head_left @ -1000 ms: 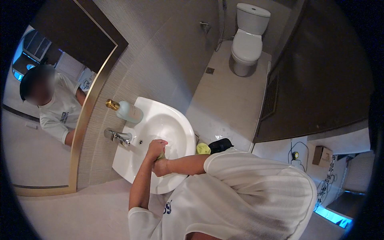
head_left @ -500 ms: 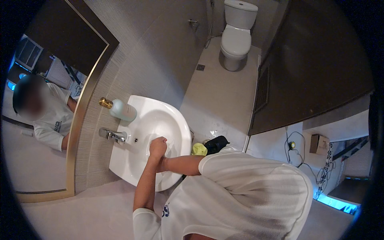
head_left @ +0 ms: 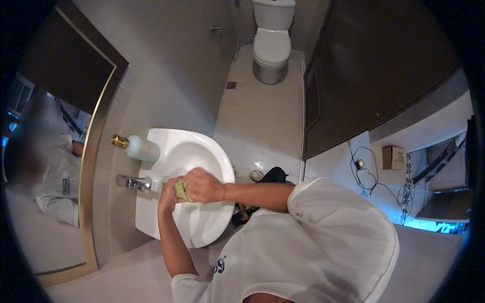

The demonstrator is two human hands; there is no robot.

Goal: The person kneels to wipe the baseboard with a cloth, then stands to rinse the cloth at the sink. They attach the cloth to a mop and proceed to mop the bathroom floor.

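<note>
Over the white washbasin (head_left: 214,159), a small yellow-green cloth (head_left: 181,191) is bunched between my hands. My left hand (head_left: 169,194) is closed around its near-left side, close to the tap. From the right, my right hand (head_left: 201,186) presses on the cloth with curled fingers, slightly blurred by motion. A chrome tap (head_left: 134,182) stands at the basin's left edge, its spout pointing at my hands. Behind it on the rim is a pale blue pump bottle (head_left: 142,149) with a gold top.
A gold-framed mirror (head_left: 90,166) hangs on the left wall. Beyond the basin stands a white toilet (head_left: 273,48). A dark door (head_left: 374,76) fills the upper right. Dark items (head_left: 274,175) lie on the floor by the basin; cables (head_left: 371,177) and a cardboard box (head_left: 393,157) lie farther right.
My hands have parted from a tight clasp and shifted left towards the tap. The cloth now shows between them. The yellow-green item beside the basin no longer shows. The view has shifted slightly.
</note>
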